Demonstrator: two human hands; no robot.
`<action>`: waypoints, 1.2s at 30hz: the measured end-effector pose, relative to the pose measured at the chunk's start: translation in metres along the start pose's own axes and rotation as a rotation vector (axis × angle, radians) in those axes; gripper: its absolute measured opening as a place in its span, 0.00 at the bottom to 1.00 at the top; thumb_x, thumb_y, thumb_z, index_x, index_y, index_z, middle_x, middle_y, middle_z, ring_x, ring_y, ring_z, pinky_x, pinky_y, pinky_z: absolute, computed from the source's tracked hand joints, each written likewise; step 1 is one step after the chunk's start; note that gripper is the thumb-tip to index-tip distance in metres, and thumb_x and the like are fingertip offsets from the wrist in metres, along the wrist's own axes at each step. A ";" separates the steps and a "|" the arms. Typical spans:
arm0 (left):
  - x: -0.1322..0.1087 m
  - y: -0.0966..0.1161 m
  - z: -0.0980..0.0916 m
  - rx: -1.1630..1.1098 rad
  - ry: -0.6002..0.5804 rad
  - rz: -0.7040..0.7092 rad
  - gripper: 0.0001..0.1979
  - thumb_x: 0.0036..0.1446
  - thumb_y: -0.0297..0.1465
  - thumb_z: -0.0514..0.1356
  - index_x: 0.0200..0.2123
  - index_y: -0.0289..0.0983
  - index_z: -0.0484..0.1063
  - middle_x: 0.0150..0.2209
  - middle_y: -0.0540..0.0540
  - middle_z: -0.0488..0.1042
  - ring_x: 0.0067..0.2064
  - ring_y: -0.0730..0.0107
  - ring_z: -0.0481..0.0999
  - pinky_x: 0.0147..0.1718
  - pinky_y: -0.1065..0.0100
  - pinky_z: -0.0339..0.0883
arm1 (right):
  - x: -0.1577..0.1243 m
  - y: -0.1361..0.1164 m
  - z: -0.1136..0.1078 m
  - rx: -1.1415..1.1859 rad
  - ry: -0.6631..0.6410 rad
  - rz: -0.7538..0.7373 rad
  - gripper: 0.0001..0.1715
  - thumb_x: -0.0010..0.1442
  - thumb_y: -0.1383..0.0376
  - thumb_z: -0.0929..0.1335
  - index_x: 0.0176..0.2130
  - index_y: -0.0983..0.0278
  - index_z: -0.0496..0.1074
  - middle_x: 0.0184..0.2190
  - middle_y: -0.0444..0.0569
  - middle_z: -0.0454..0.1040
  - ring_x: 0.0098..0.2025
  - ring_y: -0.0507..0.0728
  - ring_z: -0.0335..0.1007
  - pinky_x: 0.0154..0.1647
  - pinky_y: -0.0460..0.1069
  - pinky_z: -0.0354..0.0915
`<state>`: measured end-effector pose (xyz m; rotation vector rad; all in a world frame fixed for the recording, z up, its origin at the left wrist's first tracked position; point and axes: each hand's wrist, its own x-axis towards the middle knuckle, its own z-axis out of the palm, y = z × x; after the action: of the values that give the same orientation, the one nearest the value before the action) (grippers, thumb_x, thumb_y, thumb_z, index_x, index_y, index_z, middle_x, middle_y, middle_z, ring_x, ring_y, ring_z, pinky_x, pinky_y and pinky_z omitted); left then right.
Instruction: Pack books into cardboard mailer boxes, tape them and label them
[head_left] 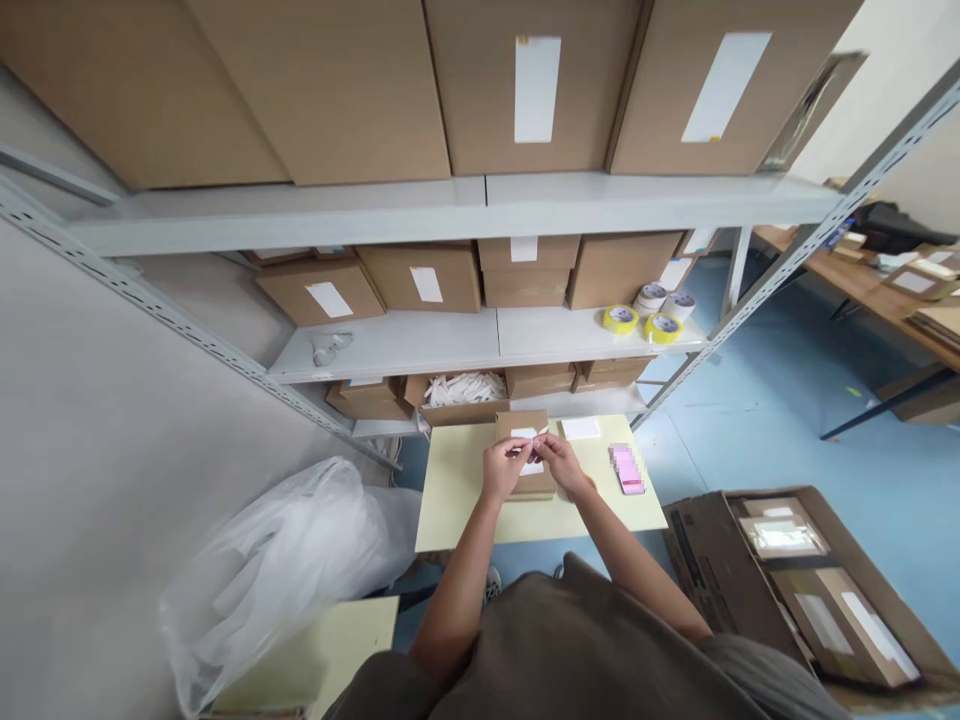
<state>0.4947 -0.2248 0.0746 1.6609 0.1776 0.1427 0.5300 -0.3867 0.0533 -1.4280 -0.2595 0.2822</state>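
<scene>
Figure: my left hand (pixel 501 469) and right hand (pixel 559 464) meet at 12 o'clock, both pinching a thin white strip (pixel 537 434) just above a small cardboard box (pixel 517 422), which rests on the pale yellow bench (pixel 454 497). The pinch appears to steady the strip close over the box's white label (pixel 532 466). The box seems centred within easy reach of both hands, with a white card (pixel 580 428) just beside it toward 1 o'clock and a flat blurred pink object (pixel 627 470) further along.

yellow tape rolls (pixel 621 319) on shelf (pixel 390 345)
</scene>
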 end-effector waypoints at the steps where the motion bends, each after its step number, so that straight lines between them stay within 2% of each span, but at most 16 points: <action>1: 0.001 0.000 0.000 0.010 0.000 0.007 0.10 0.56 0.41 0.73 0.37 0.42 0.87 0.39 0.41 0.86 0.41 0.54 0.86 0.47 0.58 0.80 | 0.001 0.000 0.001 -0.007 -0.003 -0.006 0.25 0.64 0.39 0.73 0.34 0.57 0.77 0.28 0.46 0.76 0.33 0.58 0.73 0.39 0.54 0.72; 8: 0.001 -0.002 0.000 0.036 0.007 0.036 0.09 0.57 0.41 0.71 0.36 0.42 0.87 0.38 0.41 0.86 0.40 0.55 0.86 0.43 0.60 0.80 | -0.005 0.006 0.010 -0.053 0.044 -0.045 0.26 0.65 0.37 0.70 0.36 0.54 0.77 0.25 0.45 0.74 0.32 0.61 0.74 0.40 0.57 0.73; 14: -0.004 0.001 0.004 0.011 0.044 0.038 0.14 0.59 0.43 0.69 0.36 0.39 0.87 0.36 0.42 0.86 0.37 0.60 0.85 0.38 0.65 0.78 | -0.009 0.003 0.014 -0.059 0.083 -0.032 0.26 0.65 0.38 0.70 0.38 0.55 0.77 0.25 0.45 0.74 0.32 0.60 0.76 0.39 0.55 0.73; 24: -0.001 0.012 0.013 -0.070 0.125 0.108 0.18 0.60 0.47 0.69 0.38 0.37 0.86 0.37 0.41 0.86 0.37 0.61 0.84 0.38 0.64 0.78 | -0.006 -0.024 0.020 -0.071 0.115 -0.078 0.25 0.67 0.40 0.70 0.41 0.57 0.79 0.30 0.46 0.77 0.33 0.58 0.75 0.40 0.54 0.73; 36: -0.004 0.011 0.026 -0.088 0.127 0.115 0.17 0.61 0.46 0.69 0.38 0.37 0.86 0.38 0.41 0.86 0.40 0.60 0.84 0.41 0.63 0.78 | -0.010 -0.025 0.008 -0.041 0.122 -0.052 0.23 0.67 0.41 0.70 0.39 0.58 0.76 0.29 0.45 0.74 0.32 0.57 0.72 0.37 0.52 0.72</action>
<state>0.4961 -0.2522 0.0836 1.5751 0.1693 0.3386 0.5185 -0.3855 0.0795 -1.4709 -0.2030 0.1476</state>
